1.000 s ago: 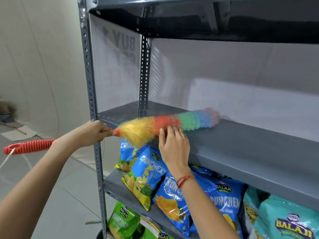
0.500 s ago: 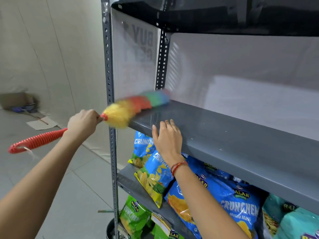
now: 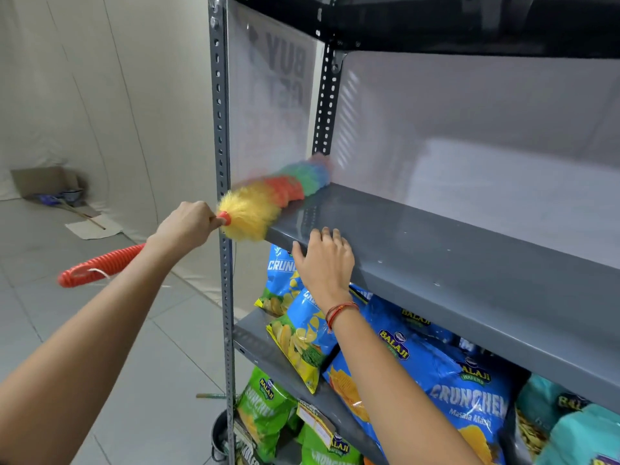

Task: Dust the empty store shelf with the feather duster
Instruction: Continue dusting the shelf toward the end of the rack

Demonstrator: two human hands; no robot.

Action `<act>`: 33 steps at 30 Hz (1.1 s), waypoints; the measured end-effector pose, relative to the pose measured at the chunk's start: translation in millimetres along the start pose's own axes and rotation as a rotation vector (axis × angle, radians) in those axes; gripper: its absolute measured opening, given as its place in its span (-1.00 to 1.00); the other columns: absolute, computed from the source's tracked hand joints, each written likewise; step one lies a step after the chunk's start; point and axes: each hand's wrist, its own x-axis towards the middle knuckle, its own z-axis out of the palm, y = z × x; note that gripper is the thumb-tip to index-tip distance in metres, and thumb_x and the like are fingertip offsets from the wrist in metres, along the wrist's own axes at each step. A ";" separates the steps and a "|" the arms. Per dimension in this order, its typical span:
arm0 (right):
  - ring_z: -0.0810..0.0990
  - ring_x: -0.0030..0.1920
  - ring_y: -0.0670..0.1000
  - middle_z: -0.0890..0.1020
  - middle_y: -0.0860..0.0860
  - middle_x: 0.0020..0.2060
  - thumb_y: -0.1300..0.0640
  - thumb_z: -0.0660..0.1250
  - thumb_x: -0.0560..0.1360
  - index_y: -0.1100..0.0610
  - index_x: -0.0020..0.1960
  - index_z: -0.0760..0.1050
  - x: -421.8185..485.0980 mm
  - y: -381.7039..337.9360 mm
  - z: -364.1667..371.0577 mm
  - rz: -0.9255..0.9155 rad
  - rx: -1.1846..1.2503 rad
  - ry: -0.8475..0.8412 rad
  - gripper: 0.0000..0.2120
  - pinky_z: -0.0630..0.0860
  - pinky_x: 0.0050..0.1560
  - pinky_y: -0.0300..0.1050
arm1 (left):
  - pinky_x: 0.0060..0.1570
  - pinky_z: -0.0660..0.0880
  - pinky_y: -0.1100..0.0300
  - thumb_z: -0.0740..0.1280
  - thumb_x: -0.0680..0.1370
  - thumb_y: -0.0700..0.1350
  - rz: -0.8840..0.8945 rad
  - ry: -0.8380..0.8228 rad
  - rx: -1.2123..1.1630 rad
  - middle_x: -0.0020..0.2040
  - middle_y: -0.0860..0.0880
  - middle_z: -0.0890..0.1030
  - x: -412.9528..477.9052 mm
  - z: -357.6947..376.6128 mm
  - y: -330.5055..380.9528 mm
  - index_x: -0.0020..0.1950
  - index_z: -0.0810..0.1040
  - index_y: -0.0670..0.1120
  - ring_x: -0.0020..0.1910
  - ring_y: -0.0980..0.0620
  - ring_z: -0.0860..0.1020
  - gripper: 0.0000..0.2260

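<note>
While the right hand (image 3: 323,260) lies flat, fingers spread, on the shelf (image 3: 453,250) lip, the left hand (image 3: 188,224) is clamped on the duster (image 3: 268,199) sweeping the far-left corner; swinging wide could snag the upright (image 3: 221,129).

Duster (image 3: 268,199) lying across left end of shelf (image 3: 453,250), head reaching toward rear upright (image 3: 327,95), handle projecting left past front upright (image 3: 221,129). Left hand (image 3: 188,226) gripping handle just left of front upright. Right hand (image 3: 323,260) flat on shelf front edge, right of duster. Snack bags (image 3: 463,394) on tiers below. Box (image 3: 43,182) on floor far left.
</note>
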 end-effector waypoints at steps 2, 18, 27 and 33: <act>0.59 0.11 0.24 0.66 0.25 0.01 -0.06 0.33 0.44 0.29 -0.01 0.59 0.9 -0.5 0.5 0.001 -0.004 0.008 -0.60 0.51 0.11 0.05 | -0.29 0.44 0.09 0.25 0.54 0.18 -0.072 -0.033 0.043 -0.29 -0.17 0.53 -0.5 -13.4 -4.4 0.04 0.63 -0.22 -0.28 -0.18 0.53 -0.54; 0.54 0.19 0.24 0.61 0.26 0.12 -0.08 0.25 0.49 0.31 0.13 0.54 0.1 0.4 2.3 -0.013 -0.024 -0.006 -0.53 0.45 0.19 0.06 | -0.22 0.61 0.00 0.23 0.58 0.10 0.063 0.224 0.047 -0.20 -0.20 0.64 -45.0 9.4 7.7 0.05 0.65 -0.17 -0.26 -0.23 0.62 -0.62; 0.56 0.15 0.23 0.63 0.25 0.09 -0.08 0.27 0.48 0.31 0.13 0.54 0.8 2.3 -0.2 -0.032 -0.038 -0.026 -0.53 0.47 0.16 0.04 | -0.23 0.47 0.06 0.26 0.58 0.08 -0.121 0.186 0.105 -0.11 -0.22 0.60 -29.6 -1.8 10.5 0.09 0.61 -0.21 -0.12 -0.25 0.60 -0.64; 0.62 0.07 0.21 0.67 0.23 0.00 -0.09 0.36 0.40 0.28 0.03 0.60 -1.1 2.3 2.2 -0.009 -0.081 0.014 -0.56 0.54 0.07 0.01 | -0.23 0.46 0.05 0.27 0.61 -0.09 -0.165 0.223 0.185 -0.07 -0.23 0.61 -21.6 7.5 13.2 0.06 0.58 -0.23 -0.08 -0.26 0.61 -0.78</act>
